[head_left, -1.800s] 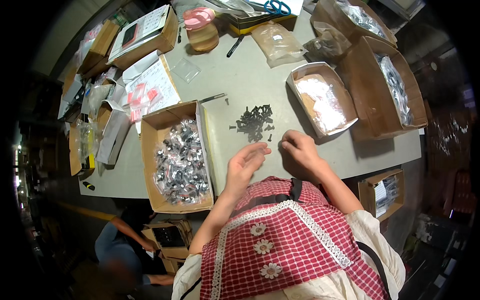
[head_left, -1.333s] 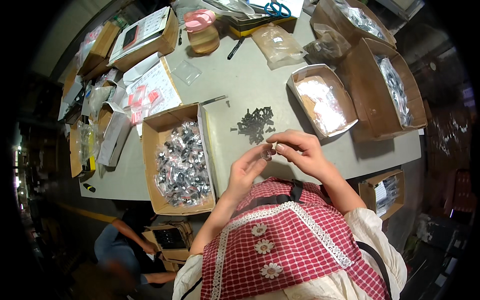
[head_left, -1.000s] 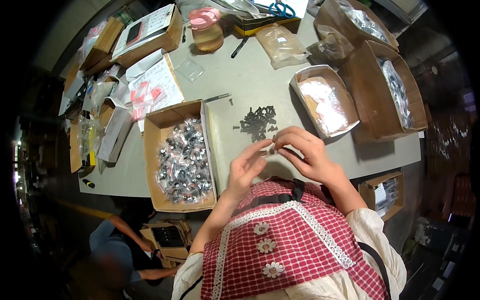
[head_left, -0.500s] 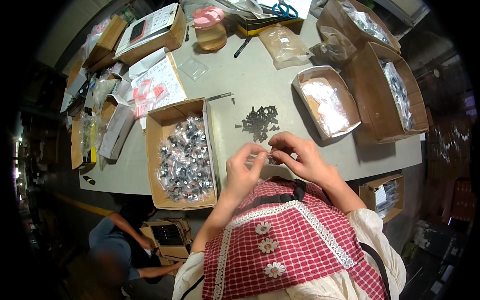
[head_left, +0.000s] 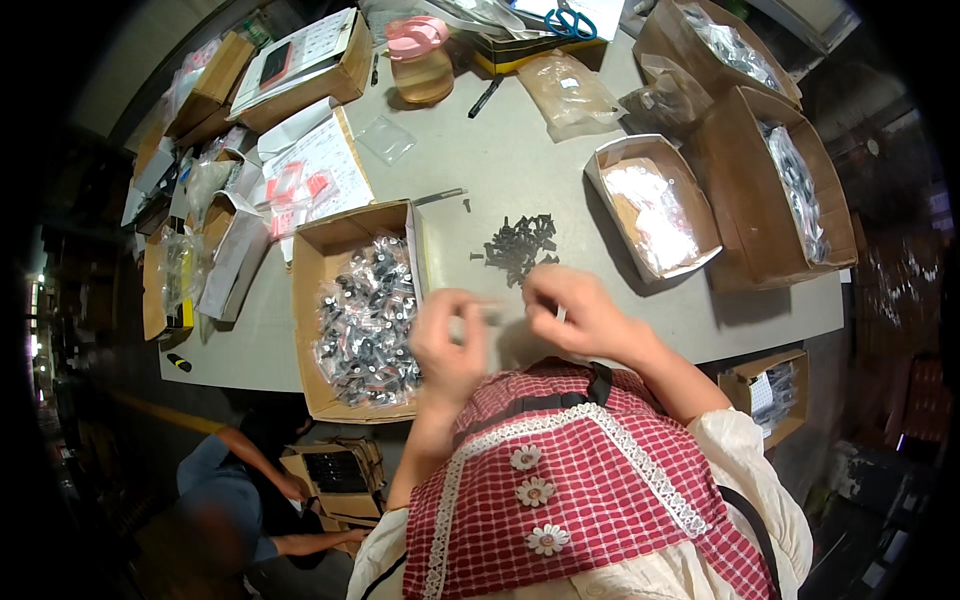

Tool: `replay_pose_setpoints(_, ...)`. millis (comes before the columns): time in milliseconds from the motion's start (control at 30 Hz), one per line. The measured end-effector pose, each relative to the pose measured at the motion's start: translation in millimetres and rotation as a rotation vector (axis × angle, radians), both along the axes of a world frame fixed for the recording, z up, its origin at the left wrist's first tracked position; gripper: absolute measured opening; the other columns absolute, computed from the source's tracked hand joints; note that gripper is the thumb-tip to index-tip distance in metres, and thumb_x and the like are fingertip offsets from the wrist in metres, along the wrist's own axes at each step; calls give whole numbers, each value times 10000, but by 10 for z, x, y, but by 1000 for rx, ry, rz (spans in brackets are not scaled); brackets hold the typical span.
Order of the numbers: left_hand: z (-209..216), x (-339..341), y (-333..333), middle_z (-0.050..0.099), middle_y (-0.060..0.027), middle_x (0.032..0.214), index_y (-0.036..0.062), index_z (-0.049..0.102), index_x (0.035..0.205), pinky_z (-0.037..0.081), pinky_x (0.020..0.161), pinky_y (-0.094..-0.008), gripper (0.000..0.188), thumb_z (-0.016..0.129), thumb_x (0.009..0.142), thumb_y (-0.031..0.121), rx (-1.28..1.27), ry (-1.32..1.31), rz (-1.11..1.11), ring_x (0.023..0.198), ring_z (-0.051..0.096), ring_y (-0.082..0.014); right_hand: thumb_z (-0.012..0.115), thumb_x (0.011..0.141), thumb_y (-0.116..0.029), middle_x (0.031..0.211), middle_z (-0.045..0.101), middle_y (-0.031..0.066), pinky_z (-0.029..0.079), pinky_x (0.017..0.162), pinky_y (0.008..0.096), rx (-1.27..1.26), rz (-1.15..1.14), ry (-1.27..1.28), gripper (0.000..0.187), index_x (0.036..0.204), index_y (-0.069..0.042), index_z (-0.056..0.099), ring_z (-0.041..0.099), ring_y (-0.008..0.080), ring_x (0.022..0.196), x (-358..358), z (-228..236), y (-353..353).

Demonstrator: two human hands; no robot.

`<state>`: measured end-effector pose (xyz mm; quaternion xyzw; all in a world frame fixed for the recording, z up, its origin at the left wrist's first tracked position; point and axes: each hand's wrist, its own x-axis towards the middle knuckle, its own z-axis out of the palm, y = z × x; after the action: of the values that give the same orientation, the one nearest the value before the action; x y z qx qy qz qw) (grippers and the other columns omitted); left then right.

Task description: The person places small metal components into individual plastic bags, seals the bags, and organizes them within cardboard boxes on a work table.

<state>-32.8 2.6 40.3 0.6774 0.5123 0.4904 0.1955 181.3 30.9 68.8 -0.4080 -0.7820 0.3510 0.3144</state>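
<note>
My left hand (head_left: 450, 340) is at the near right edge of an open cardboard box (head_left: 428, 300), smeared by motion. Its thumb and fingers pinch a small clear plastic bag (head_left: 490, 312), too blurred for its contents to show. My right hand (head_left: 580, 312) is apart from it, near the close side of a loose pile of black screws (head_left: 520, 245). The right fingers are curled together, and whatever they may hold is hidden. Many small clear bags with black and silver parts (head_left: 368, 325) fill the box.
A shallow box of shiny clear bags (head_left: 650, 205) stands right of the screws, beside taller cardboard boxes (head_left: 735, 190). Farther back are a pink-lidded jar (head_left: 420, 65), a black marker (head_left: 485, 97) and blue scissors (head_left: 570, 20). Another person's arm (head_left: 262, 462) shows below left, beside a carton.
My hands were together over the small bag; now they have parted. The left one has swung left toward the box with the bag, while the right has shifted slightly left.
</note>
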Motion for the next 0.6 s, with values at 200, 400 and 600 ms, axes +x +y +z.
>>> replay_pose_setpoints(200, 130, -633, 163, 622, -89, 1053, -5, 592, 1067, 482, 892, -332, 92, 539, 1014, 47, -5, -398, 305, 995, 591, -179, 621, 883, -138, 959, 659, 197, 526, 770, 450, 179, -322, -103, 216, 1057, -11, 625, 656, 376, 866, 201, -275, 644)
replay_pose_setpoints(400, 99, -717, 122, 591, -127, 1216, -14, 612, 1092, 451, 988, -337, 119, 550, 996, 20, 50, -362, 381, 1112, 568, -210, 717, 860, -219, 1243, 592, 278, 521, 901, 479, 139, -754, -605, 498, 1278, -16, 538, 622, 450, 1077, 1284, -685, 1079)
replay_pose_setpoints(600, 36, -365, 197, 678, -61, 1048, -9, 665, 1058, 477, 864, -273, 117, 580, 989, 34, -192, -418, 86, 955, 613, -131, 727, 899, -285, 927, 713, 167, 530, 801, 416, -268, -636, -393, 339, 1020, 28, 680, 691, 310, 896, 1944, -1211, 1028)
